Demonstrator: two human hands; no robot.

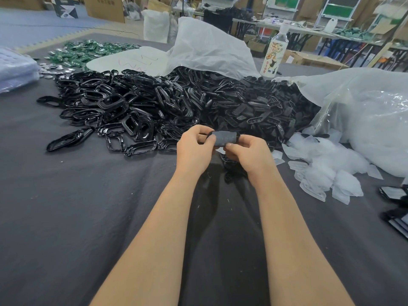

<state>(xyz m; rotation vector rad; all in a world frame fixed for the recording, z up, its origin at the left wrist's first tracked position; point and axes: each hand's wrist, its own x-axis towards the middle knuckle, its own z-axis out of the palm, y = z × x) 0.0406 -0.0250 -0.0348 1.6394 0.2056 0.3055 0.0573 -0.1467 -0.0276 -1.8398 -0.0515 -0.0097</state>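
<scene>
Frame centre: left hand (194,147) and right hand (247,154) pinch small dark grey part (224,138) between thumbs and curled fingers, held above dark cloth (88,217). Heap of black plastic frames (136,102) just behind. Clear film pieces (326,171) at right.

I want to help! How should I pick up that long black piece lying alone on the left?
Probably pinch the long black piece across its narrow middle, coming down from above. It lies flat on the grey cloth beside the pile of black parts, and both its long sides look free.
</scene>
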